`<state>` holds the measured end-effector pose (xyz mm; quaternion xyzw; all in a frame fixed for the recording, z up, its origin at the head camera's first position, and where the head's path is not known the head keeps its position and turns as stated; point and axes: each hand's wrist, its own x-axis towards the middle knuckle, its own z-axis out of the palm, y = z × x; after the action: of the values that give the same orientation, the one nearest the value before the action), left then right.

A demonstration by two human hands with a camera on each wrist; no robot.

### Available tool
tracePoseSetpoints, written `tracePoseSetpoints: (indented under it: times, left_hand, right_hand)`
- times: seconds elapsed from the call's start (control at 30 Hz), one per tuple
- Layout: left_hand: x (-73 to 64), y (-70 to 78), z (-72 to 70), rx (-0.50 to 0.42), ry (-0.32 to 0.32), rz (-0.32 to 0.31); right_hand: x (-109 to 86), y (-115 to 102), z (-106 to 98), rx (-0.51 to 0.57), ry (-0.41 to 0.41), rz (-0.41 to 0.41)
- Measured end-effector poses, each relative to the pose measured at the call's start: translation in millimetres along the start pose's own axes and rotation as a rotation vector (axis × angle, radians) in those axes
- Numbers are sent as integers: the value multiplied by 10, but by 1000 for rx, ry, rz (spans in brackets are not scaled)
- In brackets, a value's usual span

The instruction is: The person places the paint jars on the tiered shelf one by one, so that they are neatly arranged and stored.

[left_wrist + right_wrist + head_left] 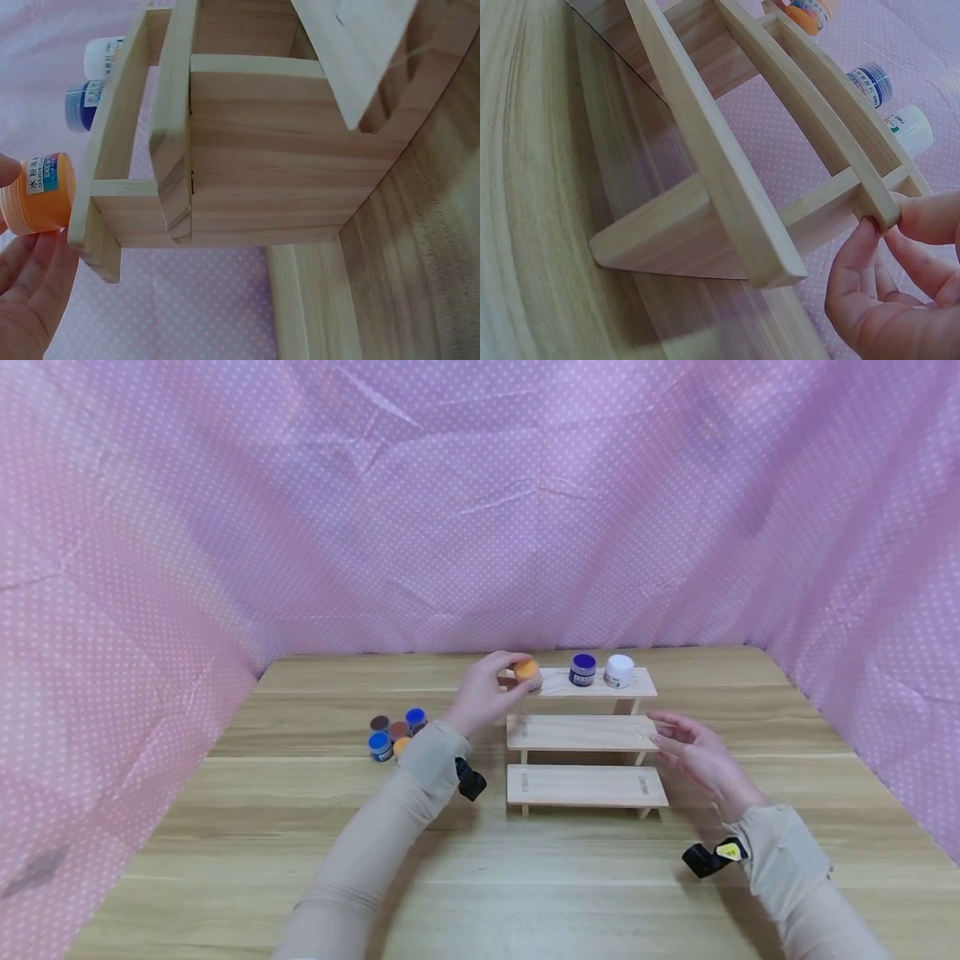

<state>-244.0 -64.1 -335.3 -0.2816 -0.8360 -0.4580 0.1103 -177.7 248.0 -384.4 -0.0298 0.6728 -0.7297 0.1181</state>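
My left hand [487, 689] pinches an orange paint jar [46, 193] between thumb and fingers at the left end of the top tier of a wooden three-step rack [585, 733]. In the left wrist view the jar's base is at the top board. Farther right on that tier stand a dark blue paint jar [582, 670] and a white paint jar [619, 671]. With thumb and fingers, my right hand [900, 289] grips the right end of the rack's middle board [581, 732].
Left of the rack, several paint jars cluster on the wooden table [247, 827], among them a blue jar [380, 745] and a reddish-brown jar [399, 731]; my left forearm partly covers the group. A pink dotted cloth [480, 527] hangs behind and at both sides.
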Motion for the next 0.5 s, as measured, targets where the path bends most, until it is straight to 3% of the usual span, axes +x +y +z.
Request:
tracePoseSetpoints:
  times: [0.13,0.5]
  left_hand:
    - [66,20,27,52,-38,22]
    - [190,87,56,78,-129,-32]
  right_hand:
    - [-2,0,-5,-26,8,3]
    - [-5,8,-2,11,-1,-6]
